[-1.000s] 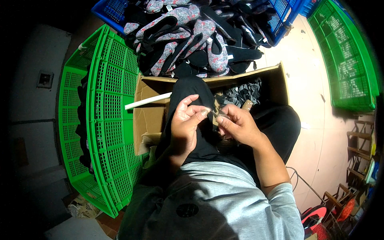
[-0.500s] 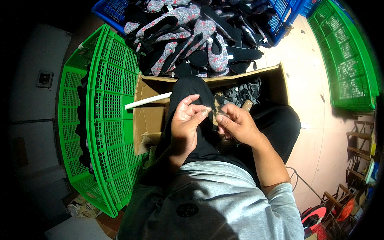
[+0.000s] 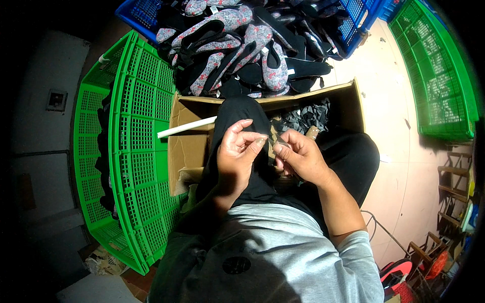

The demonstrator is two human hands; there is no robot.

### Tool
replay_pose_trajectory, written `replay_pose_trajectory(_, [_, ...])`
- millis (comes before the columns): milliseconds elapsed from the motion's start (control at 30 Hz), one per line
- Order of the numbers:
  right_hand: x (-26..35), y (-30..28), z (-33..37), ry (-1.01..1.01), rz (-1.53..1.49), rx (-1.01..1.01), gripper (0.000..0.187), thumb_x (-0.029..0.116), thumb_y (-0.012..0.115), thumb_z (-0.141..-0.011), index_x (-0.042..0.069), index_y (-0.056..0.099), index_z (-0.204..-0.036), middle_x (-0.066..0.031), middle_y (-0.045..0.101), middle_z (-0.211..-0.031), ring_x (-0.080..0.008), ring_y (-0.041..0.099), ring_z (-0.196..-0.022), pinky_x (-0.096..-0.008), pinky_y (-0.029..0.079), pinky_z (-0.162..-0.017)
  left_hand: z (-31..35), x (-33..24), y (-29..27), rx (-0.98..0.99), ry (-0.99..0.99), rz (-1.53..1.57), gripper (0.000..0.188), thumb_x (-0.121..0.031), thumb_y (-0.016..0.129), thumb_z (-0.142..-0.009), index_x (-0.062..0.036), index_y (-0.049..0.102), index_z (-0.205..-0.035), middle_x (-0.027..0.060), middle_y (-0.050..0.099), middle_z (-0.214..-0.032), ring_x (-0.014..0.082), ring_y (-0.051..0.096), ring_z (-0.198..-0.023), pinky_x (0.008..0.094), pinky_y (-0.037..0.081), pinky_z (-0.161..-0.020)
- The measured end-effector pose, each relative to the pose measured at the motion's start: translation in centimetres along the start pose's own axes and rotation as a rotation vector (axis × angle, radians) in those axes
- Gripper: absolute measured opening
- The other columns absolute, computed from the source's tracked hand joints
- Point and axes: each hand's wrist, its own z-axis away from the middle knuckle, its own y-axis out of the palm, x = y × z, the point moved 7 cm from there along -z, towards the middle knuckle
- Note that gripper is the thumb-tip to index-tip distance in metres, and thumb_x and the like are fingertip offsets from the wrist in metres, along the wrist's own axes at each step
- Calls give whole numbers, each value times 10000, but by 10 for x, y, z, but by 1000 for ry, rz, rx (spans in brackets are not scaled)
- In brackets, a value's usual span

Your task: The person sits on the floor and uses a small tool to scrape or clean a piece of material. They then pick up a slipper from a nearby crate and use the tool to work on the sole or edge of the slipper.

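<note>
My left hand (image 3: 238, 154) and my right hand (image 3: 299, 157) meet over my lap, above my black trousers (image 3: 242, 113). The fingertips of both hands pinch a small pale piece (image 3: 270, 145) between them; it is too small to tell what it is. Just beyond the hands stands an open cardboard box (image 3: 188, 151) with a heap of dark grey cut pieces (image 3: 305, 117) inside. A white rod (image 3: 186, 128) lies across the box's left side.
A green slatted crate (image 3: 134, 151) lies on its side at my left. A blue crate (image 3: 144, 11) behind the box overflows with several grey floral slip-on shoes (image 3: 237, 43). Another green crate (image 3: 437, 76) stands at the far right on the pale floor.
</note>
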Motion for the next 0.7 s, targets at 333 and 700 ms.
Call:
replay_pose_trajectory(333, [14,-11,5,-116,-157,-32,165,198,559,-980,56,505,-918,-23,598,-663,-54,511,-495,-183,409,-456,-1,17,-11,-16,22,-54,425,31,589,-902,20,420,-1291,115,656,-980,114,601,-903,242,459,-842])
replay_pose_trajectory(700, [0,1,0,0,-110,36,163,177,556,-980,49,502,-896,-19,593,-644,-60,515,-482,-196,403,-434,-1,33,-7,-26,-265,508,399,19,580,-903,-24,442,-1276,123,649,-1010,155,598,-917,283,464,-842])
